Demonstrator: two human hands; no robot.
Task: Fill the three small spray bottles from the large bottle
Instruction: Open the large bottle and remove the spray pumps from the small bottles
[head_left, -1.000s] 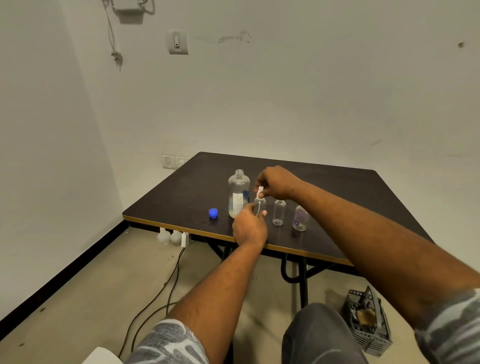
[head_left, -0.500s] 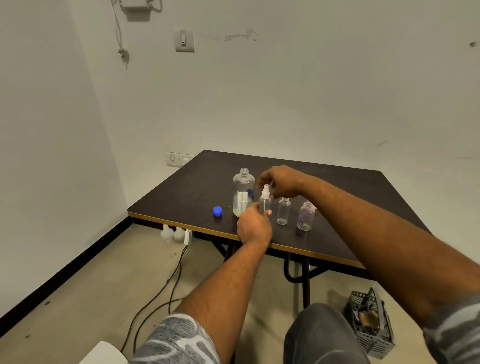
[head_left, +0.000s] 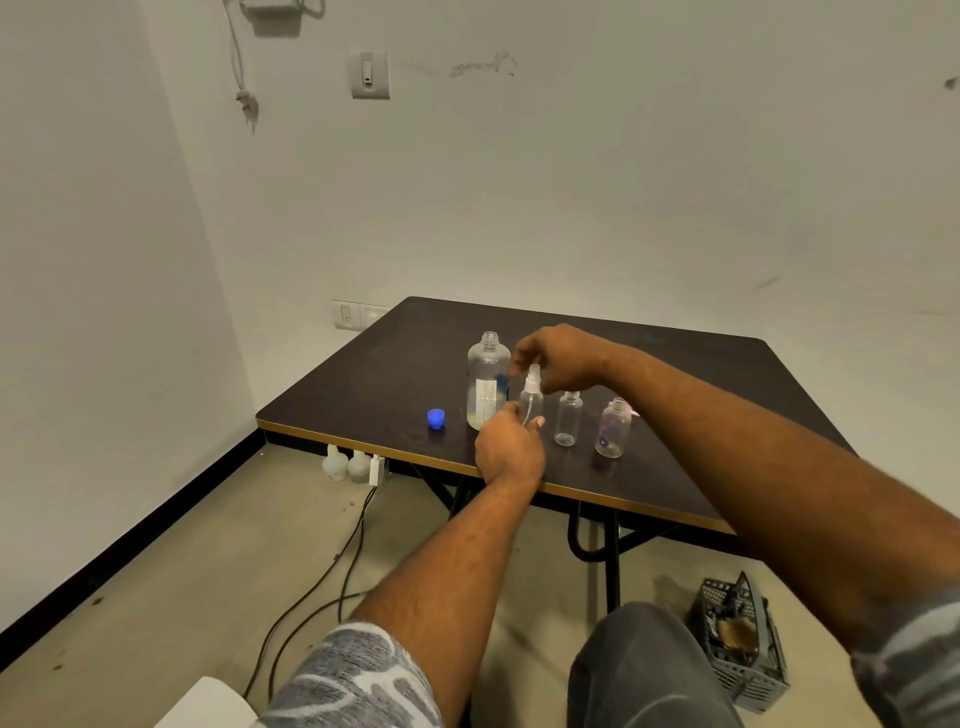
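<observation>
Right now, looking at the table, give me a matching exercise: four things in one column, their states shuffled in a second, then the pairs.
Things:
1. large bottle
2. blue cap
3. leftmost small bottle
4. purple-patterned bottle

States:
A. lying loose on the table
B. held by both hands
C. uncapped, beside the blue cap
D. rightmost in the row, untouched

Pairs: 1-C, 2-A, 3-B, 4-D

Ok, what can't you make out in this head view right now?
- Base of the held spray bottle: hidden behind the left hand.
- Its liquid level: clear plastic, too small.
- Large bottle label: too small to read.
- Right hand grip on the sprayer top: fingertips blurred.
</observation>
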